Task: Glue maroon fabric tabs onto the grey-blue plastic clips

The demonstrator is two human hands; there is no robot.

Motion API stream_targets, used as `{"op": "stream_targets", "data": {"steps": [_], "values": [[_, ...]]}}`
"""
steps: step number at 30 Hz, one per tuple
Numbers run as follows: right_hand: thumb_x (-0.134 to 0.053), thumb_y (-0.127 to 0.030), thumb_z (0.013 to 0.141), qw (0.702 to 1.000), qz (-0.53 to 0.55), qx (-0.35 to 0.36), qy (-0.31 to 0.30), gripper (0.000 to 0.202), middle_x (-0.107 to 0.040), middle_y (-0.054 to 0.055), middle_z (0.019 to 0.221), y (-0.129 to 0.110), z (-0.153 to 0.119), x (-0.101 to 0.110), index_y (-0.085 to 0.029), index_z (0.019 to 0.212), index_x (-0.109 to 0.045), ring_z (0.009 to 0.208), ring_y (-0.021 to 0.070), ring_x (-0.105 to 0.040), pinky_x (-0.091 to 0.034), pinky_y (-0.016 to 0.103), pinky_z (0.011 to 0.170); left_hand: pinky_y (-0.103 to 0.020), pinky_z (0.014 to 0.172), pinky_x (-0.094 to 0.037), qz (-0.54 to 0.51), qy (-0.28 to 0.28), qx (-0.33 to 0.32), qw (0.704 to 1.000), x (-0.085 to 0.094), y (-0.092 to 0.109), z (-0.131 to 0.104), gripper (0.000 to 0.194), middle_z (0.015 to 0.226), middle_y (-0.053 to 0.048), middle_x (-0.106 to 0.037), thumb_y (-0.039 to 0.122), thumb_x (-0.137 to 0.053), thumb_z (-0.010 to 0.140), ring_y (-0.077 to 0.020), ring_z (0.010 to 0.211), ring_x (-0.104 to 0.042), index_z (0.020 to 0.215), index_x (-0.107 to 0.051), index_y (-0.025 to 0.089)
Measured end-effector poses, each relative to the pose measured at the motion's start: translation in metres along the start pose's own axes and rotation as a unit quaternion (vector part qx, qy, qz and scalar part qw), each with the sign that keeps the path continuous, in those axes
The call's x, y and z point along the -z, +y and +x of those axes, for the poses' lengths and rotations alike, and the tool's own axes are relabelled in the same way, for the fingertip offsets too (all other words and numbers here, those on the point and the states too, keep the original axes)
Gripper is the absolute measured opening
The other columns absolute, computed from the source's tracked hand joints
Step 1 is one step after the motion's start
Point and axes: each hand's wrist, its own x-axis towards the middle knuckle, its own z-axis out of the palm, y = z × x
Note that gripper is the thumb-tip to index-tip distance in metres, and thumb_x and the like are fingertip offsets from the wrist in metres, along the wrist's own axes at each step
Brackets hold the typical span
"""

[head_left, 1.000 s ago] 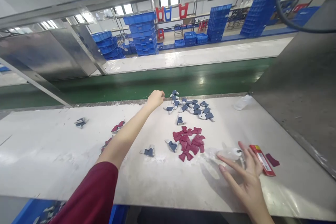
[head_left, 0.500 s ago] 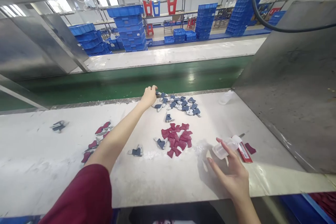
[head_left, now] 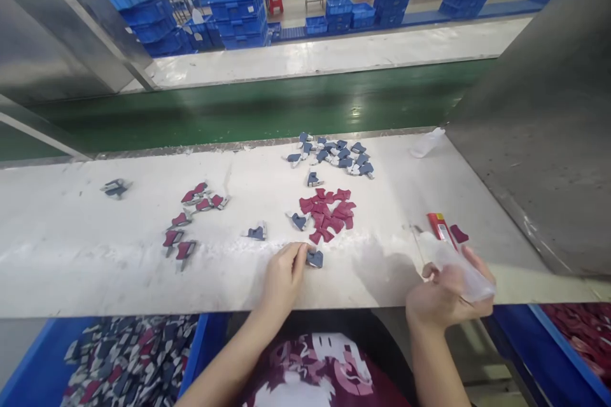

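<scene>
My left hand (head_left: pixel 285 270) pinches a small dark blue and grey plastic part (head_left: pixel 314 259) low over the near side of the white worktop. My right hand (head_left: pixel 446 292) is wrapped round a translucent plastic squeeze bottle (head_left: pixel 465 273), blurred, its white cap end pointing left. Just beyond the left hand lies a pile of maroon flat pieces (head_left: pixel 329 211). Behind it sits a cluster of blue and grey parts (head_left: pixel 341 154). Single blue parts (head_left: pixel 256 231) lie nearby. On the left are several grey parts with maroon pieces on them (head_left: pixel 184 219).
A red and white box (head_left: pixel 441 229) and one loose maroon piece (head_left: pixel 459 233) lie beyond the right hand. A clear plastic item (head_left: pixel 427 142) stands near the metal panel (head_left: pixel 534 140). Below the edge are blue bins, one with mixed parts (head_left: pixel 138 356), another with maroon pieces (head_left: pixel 585 334).
My left hand has come back from the far cluster to the near edge with a blue part. My right hand has closed round the bottle and turned it. The view has tilted downward.
</scene>
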Motion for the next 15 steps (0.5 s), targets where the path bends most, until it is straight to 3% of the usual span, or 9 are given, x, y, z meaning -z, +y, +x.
{"op": "stream_targets", "data": {"steps": [3, 6, 8, 15], "values": [[-0.066, -0.043, 0.083, 0.997, 0.055, -0.001, -0.056, 0.034, -0.073, 0.013, 0.091, -0.018, -0.018, -0.002, -0.014, 0.099, -0.074, 0.073, 0.0293, -0.071, -0.057, 0.045, 0.061, -0.033, 0.08, -0.053, 0.006, 0.064, 0.013, 0.998, -0.016, -0.002, -0.013, 0.027, 0.097, -0.009, -0.074, 0.024, -0.045, 0.101, -0.0222, 0.091, -0.069, 0.1, -0.072, 0.021], [-0.068, -0.041, 0.082, 0.978, 0.06, -0.011, -0.198, 0.032, -0.074, 0.011, 0.084, -0.037, -0.037, -0.005, -0.013, 0.097, -0.075, 0.07, 0.0263, -0.071, -0.057, 0.038, 0.06, -0.031, 0.075, -0.054, 0.008, 0.055, 0.015, 0.998, -0.017, -0.005, -0.014, 0.018, 0.095, -0.007, -0.071, 0.027, -0.061, 0.094, -0.0204, 0.084, -0.067, 0.108, -0.071, 0.022], [-0.067, -0.04, 0.083, 0.962, 0.045, -0.013, -0.268, 0.029, -0.073, 0.007, 0.077, -0.043, -0.045, -0.006, -0.015, 0.094, -0.075, 0.064, 0.0224, -0.069, -0.055, 0.033, 0.056, -0.029, 0.071, -0.054, -0.002, 0.036, 0.012, 0.999, -0.013, -0.007, -0.013, 0.025, 0.09, -0.004, -0.07, 0.025, -0.071, 0.086, -0.0177, 0.075, -0.065, 0.111, -0.071, 0.023], [-0.069, -0.035, 0.083, 0.938, 0.019, 0.016, -0.346, 0.019, -0.071, 0.004, 0.071, -0.046, -0.046, -0.006, -0.018, 0.088, -0.075, 0.058, 0.018, -0.067, -0.051, 0.028, 0.052, -0.029, 0.067, -0.054, -0.044, 0.046, 0.022, 0.998, -0.013, -0.01, -0.013, 0.014, 0.086, -0.002, -0.072, 0.024, -0.077, 0.082, -0.0176, 0.073, -0.065, 0.096, -0.075, 0.024]]}}
